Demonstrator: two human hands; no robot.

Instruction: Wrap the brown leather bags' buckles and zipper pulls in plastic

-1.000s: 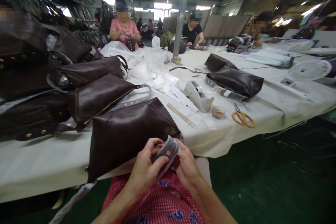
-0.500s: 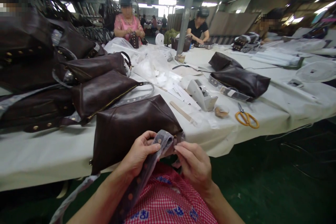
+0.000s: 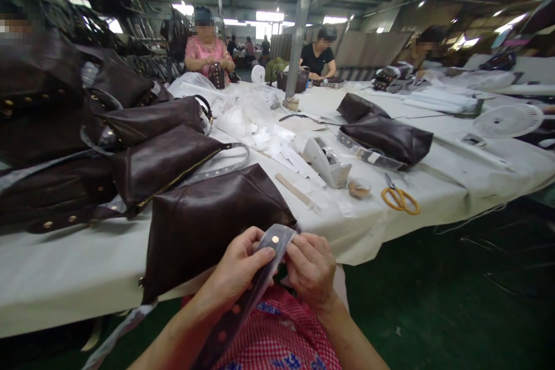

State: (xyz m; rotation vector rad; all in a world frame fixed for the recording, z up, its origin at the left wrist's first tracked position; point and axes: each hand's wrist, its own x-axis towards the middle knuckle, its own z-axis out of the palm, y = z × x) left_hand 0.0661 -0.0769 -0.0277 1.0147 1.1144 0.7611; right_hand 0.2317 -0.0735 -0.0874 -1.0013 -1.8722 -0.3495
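clearly, the studded strap (image 3: 247,303) in cloudy film is just in front of the near brown bag (image 3: 221,219), at that bag's right end, its lower part over the red checked apron (image 3: 281,338). the left hand (image 3: 247,257) is clamped on the strap, thumb on top beside a shiny stud (image 3: 275,239), fingers curled underneath. the right hand (image 3: 313,266) has its fingertips drawn together at the strap's right edge; whether they pinch film alone or strap too, i cannot tell. right of the bag are a tape dispenser (image 3: 327,163) and, farther off, orange-handled scissors (image 3: 399,199); behind it, leftward, a yellow-zipped bag (image 3: 167,162).
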